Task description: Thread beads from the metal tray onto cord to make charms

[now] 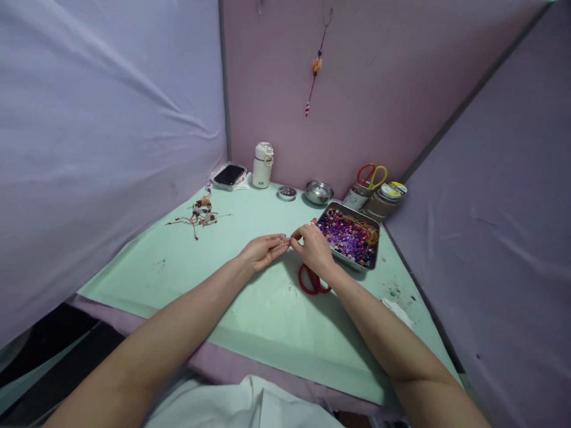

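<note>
My left hand (264, 251) is turned palm up over the table, its fingers stretched toward the right. Small clear beads (282, 241) seem to lie on its fingers, under the thumb. At the left fingertips, my right hand (311, 245) pinches thumb and forefinger together. Whatever is in that pinch is too small to make out. Just right of my right hand stands a metal tray (357, 267) filled with purple, red and dark beads (345, 235) and some golden strands. Red-handled scissors (308, 280) lie below my right hand, partly hidden by the wrist.
Beaded red cords (203, 214) lie at the left. Along the back stand a phone (229, 175), a white bottle (262, 166), a small dish (286, 193), a steel bowl (318, 193) and jars (382, 202) with scissors (372, 174). A beaded cord (316, 65) hangs on the back cloth.
</note>
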Action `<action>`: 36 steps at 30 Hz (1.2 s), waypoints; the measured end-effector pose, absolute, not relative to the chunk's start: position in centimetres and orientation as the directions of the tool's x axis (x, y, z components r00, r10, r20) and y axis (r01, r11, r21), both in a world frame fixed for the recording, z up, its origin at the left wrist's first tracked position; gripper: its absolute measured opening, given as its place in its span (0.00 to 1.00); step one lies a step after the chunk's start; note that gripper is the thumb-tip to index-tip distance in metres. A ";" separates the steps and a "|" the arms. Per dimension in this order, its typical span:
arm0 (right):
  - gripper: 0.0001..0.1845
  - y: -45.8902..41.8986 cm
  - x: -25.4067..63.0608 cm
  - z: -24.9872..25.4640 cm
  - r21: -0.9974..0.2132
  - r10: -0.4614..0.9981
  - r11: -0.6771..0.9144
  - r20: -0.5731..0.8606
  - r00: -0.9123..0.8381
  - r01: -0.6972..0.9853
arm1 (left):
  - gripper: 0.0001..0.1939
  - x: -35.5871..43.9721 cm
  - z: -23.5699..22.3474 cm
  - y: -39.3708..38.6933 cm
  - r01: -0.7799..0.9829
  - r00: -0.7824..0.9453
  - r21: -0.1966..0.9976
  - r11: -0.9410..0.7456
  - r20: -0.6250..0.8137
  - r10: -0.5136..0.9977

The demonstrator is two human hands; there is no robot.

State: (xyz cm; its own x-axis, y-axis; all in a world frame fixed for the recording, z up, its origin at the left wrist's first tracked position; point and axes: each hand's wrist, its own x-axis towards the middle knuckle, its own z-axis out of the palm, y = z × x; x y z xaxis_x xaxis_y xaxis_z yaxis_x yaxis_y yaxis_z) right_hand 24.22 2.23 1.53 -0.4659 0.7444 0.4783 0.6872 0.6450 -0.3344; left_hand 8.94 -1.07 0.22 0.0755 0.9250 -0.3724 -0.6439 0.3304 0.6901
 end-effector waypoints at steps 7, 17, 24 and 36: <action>0.07 2.1 24.1 1.7 -0.344 0.759 0.629 0.463 -0.457 0.697 | 0.09 9.0 0.3 -1.1 -0.643 0.072 0.694 0.325 -0.367 0.927; 0.07 2.1 24.1 1.6 -0.342 0.769 0.616 0.455 -0.448 0.710 | 0.09 9.1 0.6 -1.2 -0.644 0.069 0.693 0.325 -0.371 0.926; 0.06 2.2 24.0 1.5 -0.391 0.779 0.615 0.440 -0.448 0.685 | 0.08 9.2 0.4 -1.3 -0.605 0.050 0.738 0.299 -0.339 0.939; 0.05 1.9 23.7 1.8 -0.538 0.839 0.544 0.377 -0.393 0.644 | 0.05 9.4 0.3 -1.6 -0.555 -0.015 0.799 0.230 -0.287 0.958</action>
State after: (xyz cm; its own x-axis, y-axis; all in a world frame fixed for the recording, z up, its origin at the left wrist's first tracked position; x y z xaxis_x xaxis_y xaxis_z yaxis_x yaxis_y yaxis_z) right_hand 23.68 1.86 1.85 -0.3932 0.8386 0.3770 0.6438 0.5439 -0.5382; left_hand 9.43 -1.58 0.33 -0.0155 0.9578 -0.2869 -0.5549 0.2305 0.7994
